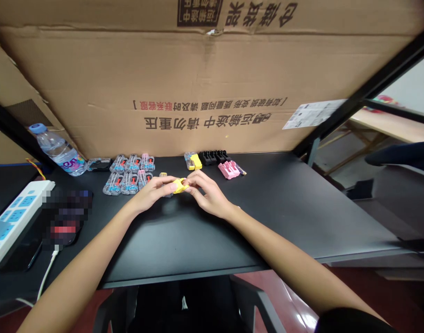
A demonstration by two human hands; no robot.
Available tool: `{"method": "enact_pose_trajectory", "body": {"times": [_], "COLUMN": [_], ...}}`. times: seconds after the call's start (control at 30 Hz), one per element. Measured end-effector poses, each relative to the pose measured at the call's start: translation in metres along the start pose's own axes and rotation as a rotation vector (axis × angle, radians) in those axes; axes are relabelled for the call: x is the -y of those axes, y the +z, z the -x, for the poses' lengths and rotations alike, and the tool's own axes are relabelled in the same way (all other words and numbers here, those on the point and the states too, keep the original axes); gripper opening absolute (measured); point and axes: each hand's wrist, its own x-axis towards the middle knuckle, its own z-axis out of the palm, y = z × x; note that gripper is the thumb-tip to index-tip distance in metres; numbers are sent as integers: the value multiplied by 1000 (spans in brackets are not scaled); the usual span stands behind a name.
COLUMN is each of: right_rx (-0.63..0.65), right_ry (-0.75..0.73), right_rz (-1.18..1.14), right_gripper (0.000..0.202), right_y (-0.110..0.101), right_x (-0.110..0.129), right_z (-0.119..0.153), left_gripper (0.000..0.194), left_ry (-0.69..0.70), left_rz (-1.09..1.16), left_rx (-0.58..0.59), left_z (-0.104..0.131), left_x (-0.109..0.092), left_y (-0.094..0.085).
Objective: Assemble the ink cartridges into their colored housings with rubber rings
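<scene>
Both hands meet over the dark table around a small yellow plastic piece (180, 186). My left hand (152, 192) pinches its left side between thumb and fingers. On the right side, the fingertips of my right hand (208, 194) are closed on the same piece; its finer details are too small to tell. Behind my left hand lie two rows of clear plastic packs (130, 183) with red and blue parts. Beyond the hands, a yellow part (195, 162) rests by another clear pack. Pink pieces (229, 169) lie to the right, in front of black pieces (212, 157).
A water bottle (61, 150) leans at the back left. The left side holds a white power strip (21, 215), a partly blurred dark device (68, 217) and a white cable (47, 273). A large cardboard sheet (205, 69) stands along the table's back edge.
</scene>
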Motion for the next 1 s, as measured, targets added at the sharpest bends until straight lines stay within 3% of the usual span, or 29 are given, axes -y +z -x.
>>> {"method": "enact_pose_trajectory", "body": {"times": [0.2, 0.37, 0.43, 0.63, 0.8, 1.0], "right_rx": [-43, -17, 21, 182, 84, -9], "right_ry": [134, 403, 502, 608, 646, 683], "right_rz": [-24, -244, -343, -468, -438, -364], "right_gripper": [19, 39, 48, 54, 42, 40], "right_y": [-3, -4, -2, 3, -1, -9], "right_x": [-4, -2, 2, 4, -5, -10], "right_z": [0, 0, -1, -2, -2, -7], "left_gripper": [44, 50, 56, 55, 78, 94], "left_ry": [67, 204, 271, 388, 313, 175], "left_rz": [-112, -546, -722, -945, -1018, -1080], "left_rx": [-96, -320, -347, -247, -182, -91], "left_z": [-1, 0, 1, 3, 5, 8], "left_x": [0, 2, 3, -1, -2, 17], "left_y": [-3, -3, 0, 10, -6, -31]}}
